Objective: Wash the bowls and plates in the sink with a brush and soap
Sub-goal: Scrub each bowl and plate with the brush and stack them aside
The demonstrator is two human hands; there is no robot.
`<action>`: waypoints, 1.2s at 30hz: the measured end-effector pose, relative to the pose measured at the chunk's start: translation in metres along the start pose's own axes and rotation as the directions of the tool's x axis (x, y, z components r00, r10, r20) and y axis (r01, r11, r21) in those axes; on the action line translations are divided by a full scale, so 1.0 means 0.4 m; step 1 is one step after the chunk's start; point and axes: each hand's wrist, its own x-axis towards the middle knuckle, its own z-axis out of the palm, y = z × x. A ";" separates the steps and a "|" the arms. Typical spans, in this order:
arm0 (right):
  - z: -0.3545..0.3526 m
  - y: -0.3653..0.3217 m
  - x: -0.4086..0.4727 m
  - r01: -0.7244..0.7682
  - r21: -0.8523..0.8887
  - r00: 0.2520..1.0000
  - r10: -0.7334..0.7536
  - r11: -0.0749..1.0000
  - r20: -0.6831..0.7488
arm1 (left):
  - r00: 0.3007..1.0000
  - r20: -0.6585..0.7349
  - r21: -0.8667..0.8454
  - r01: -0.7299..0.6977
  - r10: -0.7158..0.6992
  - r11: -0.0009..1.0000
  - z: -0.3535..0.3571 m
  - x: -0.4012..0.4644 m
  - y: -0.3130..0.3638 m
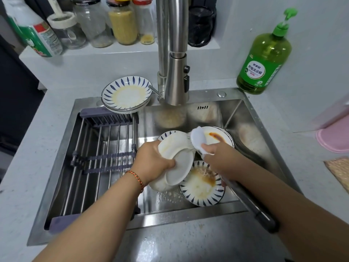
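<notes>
Your left hand (154, 163) grips a white bowl (174, 163), tilted with its underside toward you, fingers curled over its rim above the steel sink (234, 114). Your right hand (215, 156) clamps around the white brush (197, 138), its head touching the bowl's upper edge. Right under the bowl lies a sauce-stained plate (203, 188) with blue strokes, near the sink's front wall. Behind the brush sits another smeared plate (221, 138). A drying rack (98, 148) fills the sink's left half. At the back left corner, stacked plates (126, 95) wait beside the faucet (174, 59); green dish soap (264, 59) stands at the back right corner.
</notes>
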 end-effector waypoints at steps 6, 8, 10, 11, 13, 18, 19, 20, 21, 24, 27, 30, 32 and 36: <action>0.050 -0.051 -0.028 0.206 -0.095 0.978 -0.203 0.974 0.035 | 1.000 0.017 0.061 -0.025 0.024 0.998 0.016 0.000 0.003; 0.045 -0.044 -0.023 0.183 -0.112 0.983 -0.182 0.977 0.013 | 0.999 0.018 0.077 -0.040 0.039 0.996 0.014 -0.002 0.002; 0.020 -0.026 -0.009 0.056 -0.001 0.998 -0.056 0.998 0.005 | 0.998 0.013 0.105 -0.057 0.056 0.993 0.009 -0.003 0.001; 0.013 -0.021 -0.008 0.001 0.050 1.000 -0.001 0.999 0.005 | 0.998 0.010 0.099 -0.059 0.058 0.993 0.008 -0.004 0.001; 0.013 -0.029 -0.019 0.004 0.042 1.000 -0.004 0.999 0.013 | 0.998 0.002 0.080 -0.058 0.058 0.995 0.010 -0.002 0.001; 0.041 -0.066 -0.028 0.200 -0.136 0.980 -0.196 0.970 0.045 | 0.999 0.013 -0.034 -0.043 0.044 0.998 0.013 0.006 -0.009; 0.031 -0.054 -0.012 0.142 -0.080 0.990 -0.139 0.987 0.038 | 0.999 0.003 -0.048 -0.037 0.037 0.998 0.010 0.006 -0.014; 0.016 -0.039 0.005 0.058 0.020 0.998 -0.058 0.998 0.028 | 0.999 -0.013 -0.072 -0.038 0.037 0.997 0.005 0.005 -0.016; 0.006 -0.022 0.016 -0.027 0.140 0.999 0.023 0.990 0.028 | 0.999 -0.032 -0.115 -0.040 0.036 0.993 0.000 0.003 -0.019; 0.004 0.017 0.026 -0.156 0.382 0.988 0.137 0.911 0.077 | 0.996 -0.093 -0.317 -0.014 -0.016 0.948 -0.012 0.002 -0.026; 0.058 0.043 0.021 -0.222 0.547 0.975 0.182 0.807 0.127 | 0.982 -0.163 -0.504 0.005 -0.101 0.864 -0.018 0.001 -0.039; 0.108 0.049 0.019 -0.181 0.702 0.981 0.179 0.689 0.077 | 0.962 -0.203 -0.670 0.000 -0.183 0.742 -0.011 -0.006 -0.041; 0.127 0.049 0.020 -0.116 0.705 0.981 0.193 0.700 -0.030 | 0.953 -0.184 -0.784 0.006 -0.241 0.621 0.004 -0.018 -0.039; 0.140 0.039 0.022 -0.060 0.710 0.971 0.205 0.702 -0.121 | 0.949 -0.077 -0.926 0.045 -0.304 0.375 0.044 -0.044 -0.037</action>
